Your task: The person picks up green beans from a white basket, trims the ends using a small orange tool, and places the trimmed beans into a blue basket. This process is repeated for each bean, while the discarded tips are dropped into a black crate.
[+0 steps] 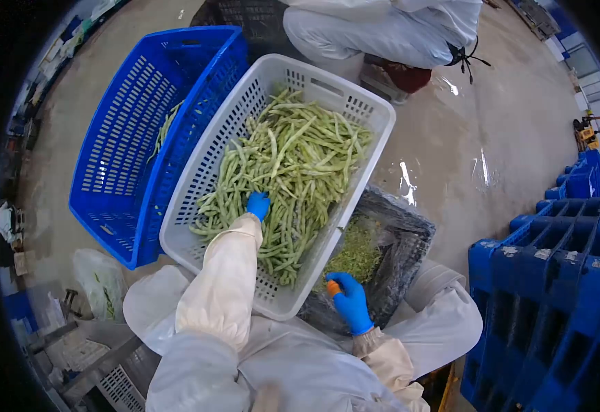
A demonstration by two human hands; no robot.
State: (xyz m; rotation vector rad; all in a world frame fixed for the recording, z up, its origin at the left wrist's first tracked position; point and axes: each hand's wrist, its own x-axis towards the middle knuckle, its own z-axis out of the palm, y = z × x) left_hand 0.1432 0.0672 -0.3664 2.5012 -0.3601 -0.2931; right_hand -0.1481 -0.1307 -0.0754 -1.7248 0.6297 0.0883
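A white perforated crate [283,312] holds a heap of green beans [307,154]. My left hand [258,204], in a blue glove, is down among the beans at the crate's near left part; its fingertips are hidden. Just right of the crate's near side, my right hand [349,300], also blue-gloved, is closed around a small orange object [333,288]. Below and beyond that hand, green trimmings [356,257] lie in a container lined with dark plastic [410,230].
A blue crate [111,165] with a few beans stands left of the white one. Another person [375,31] sits at the top. Blue pallets [547,288] are stacked at the right. A clear plastic bag [101,281] lies at the left.
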